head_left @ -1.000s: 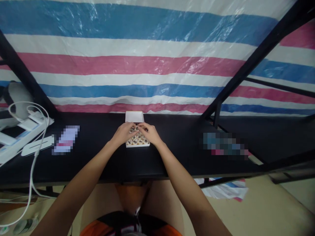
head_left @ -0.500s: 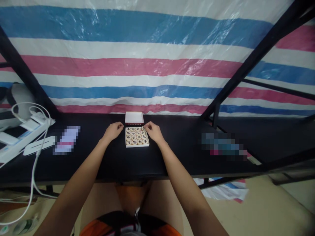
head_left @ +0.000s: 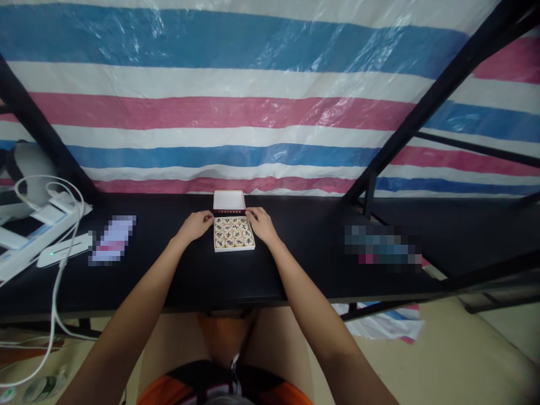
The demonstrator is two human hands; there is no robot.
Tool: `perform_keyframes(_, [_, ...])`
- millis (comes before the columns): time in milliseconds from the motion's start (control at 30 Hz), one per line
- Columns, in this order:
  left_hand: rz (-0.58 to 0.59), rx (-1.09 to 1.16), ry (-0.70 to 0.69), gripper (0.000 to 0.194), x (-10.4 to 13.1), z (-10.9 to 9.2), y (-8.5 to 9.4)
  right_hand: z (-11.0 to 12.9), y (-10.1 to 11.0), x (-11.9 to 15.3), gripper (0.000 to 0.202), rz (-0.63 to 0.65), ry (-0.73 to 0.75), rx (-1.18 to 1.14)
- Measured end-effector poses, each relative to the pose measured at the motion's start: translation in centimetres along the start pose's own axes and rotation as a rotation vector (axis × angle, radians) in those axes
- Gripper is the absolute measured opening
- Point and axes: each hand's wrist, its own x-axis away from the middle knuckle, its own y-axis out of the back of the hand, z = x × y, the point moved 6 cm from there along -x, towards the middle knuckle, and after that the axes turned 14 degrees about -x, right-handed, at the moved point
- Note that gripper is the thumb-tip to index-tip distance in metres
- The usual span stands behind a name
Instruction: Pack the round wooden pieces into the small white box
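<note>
Head view: so there's a white tray of round character pieces in neat rows on the black tabletop, with a white-and-red box half just past it at 12 o'clock. Left hand is near the tray's 10 o'clock corner, fingers curled in together, can't tell if they're pinching anything. Right hand is right by the 1 o'clock corner, fingers bent and bunched close, grip's honestly too small to make out. Blurred pale slab well off at 9 o'clock.

Arms extended forward, left hand curled, right hand bent
</note>
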Motion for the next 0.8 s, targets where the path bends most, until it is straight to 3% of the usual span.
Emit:
perform_keyframes(300, [-0.098, -0.008, 0.011, 0.047, 0.0, -0.4, 0.4, -1.0, -1.4, -0.2, 0.046, 0.161, -0.078, 0.156])
perform_keyframes(533, [-0.046, -0.132, -0.044, 0.052, -0.6, -0.7, -1.3, -1.0, -1.3, -0.4, 0.047, 0.149, -0.102, 0.230])
perform_keyframes(700, [-0.030, -0.181, -0.027, 0.053, -0.6, -0.9, -1.3, -0.9, -1.8, -0.8, 0.045, 0.225, -0.044, 0.278])
perform_keyframes(800, [-0.042, -0.161, -0.020, 0.053, -0.6, -0.8, -1.2, -0.7, -1.5, -0.8, 0.041, 0.202, -0.079, 0.243])
